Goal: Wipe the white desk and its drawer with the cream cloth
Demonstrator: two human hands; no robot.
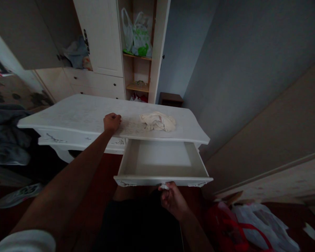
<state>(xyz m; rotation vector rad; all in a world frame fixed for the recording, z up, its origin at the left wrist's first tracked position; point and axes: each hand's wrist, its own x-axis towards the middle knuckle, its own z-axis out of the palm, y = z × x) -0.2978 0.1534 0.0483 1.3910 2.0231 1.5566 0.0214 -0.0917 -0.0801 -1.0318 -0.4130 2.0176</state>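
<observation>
A white table [76, 112] with carved trim stands in front of me, and its drawer [161, 154] is pulled out towards me. No contents show inside the drawer. My right hand [174, 201] is closed at the middle of the drawer front, its fingers around the white knob [164, 187]. On the tabletop, left of the drawer, rests my left hand [112, 122], curled into a loose fist with nothing visible in it. A crumpled cream cloth [159, 121] with some red print lies to the right of that hand. Grey smudges mark the top around the fist.
Behind the table stands a white wardrobe [105, 38] with open doors and plastic bags [141, 38] on a shelf. A small brown cabinet [171, 99] sits by the wall. Red and white bags [262, 220] lie on the floor at right, a shoe [19, 196] at left.
</observation>
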